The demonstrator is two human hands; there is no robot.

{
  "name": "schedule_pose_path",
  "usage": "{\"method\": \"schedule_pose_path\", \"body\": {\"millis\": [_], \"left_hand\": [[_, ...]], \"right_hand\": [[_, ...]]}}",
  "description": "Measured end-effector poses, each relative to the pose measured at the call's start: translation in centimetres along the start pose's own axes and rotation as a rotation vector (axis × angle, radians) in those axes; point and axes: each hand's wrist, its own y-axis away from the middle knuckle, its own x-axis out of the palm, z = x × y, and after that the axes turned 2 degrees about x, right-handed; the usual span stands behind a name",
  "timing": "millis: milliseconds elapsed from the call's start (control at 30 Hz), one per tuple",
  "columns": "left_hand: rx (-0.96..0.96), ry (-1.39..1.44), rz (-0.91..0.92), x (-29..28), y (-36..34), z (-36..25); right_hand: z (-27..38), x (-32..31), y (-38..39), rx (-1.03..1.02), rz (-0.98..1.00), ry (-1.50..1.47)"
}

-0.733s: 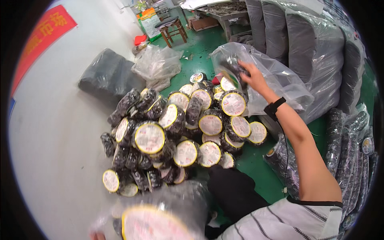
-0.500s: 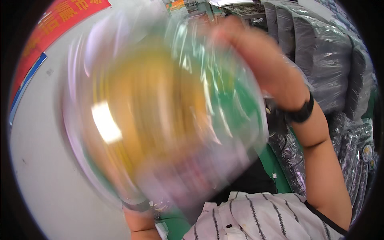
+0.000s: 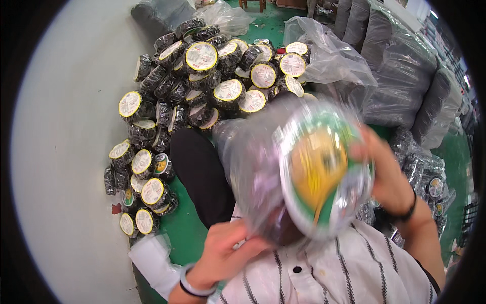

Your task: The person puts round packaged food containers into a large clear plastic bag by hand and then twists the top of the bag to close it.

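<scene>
Close up, a round roll in clear plastic wrap [image 3: 316,177], with a green and yellow label face, sits between both hands just above the striped shirt [image 3: 354,268]. Its lower left edge rests in the closed fingers of the left hand [image 3: 228,251]; the right hand [image 3: 387,175] clasps its right rim. Beyond lies a heap of similar rolls [image 3: 202,86] on the green floor [image 3: 187,233], beside a crumpled clear bag [image 3: 329,50].

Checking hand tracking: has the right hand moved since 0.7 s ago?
Yes. The right hand has come off the clear bag by the coil pile, back toward the body, holding a bagged round coil.
</scene>
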Motion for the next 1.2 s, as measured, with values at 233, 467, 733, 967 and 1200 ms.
{"method": "schedule_pose_path", "body": {"millis": [233, 467, 733, 967, 1200], "left_hand": [[0.163, 0.366, -0.290, -3.8, -14.8, -3.9], [-0.017, 0.558, -0.152, -8.1, -20.4, -5.8], [-0.049, 0.531, -0.224, -10.5, -18.4, -10.3], [0.046, 0.085, 0.029, -19.5, -16.6, -9.6], [0.444, -0.070, -0.387, -11.5, -18.1, -0.7]], "right_hand": [[13.1, 5.5, -15.4, -0.332, 0.578, 0.748], [19.8, 11.6, -11.7, 0.078, -0.034, 2.220], [17.9, 13.5, -14.6, -0.404, 1.182, 1.897], [13.7, 13.2, -16.1, -0.953, 1.168, 2.045], [13.9, 11.2, -13.1, -0.442, 1.132, 2.185]]}}
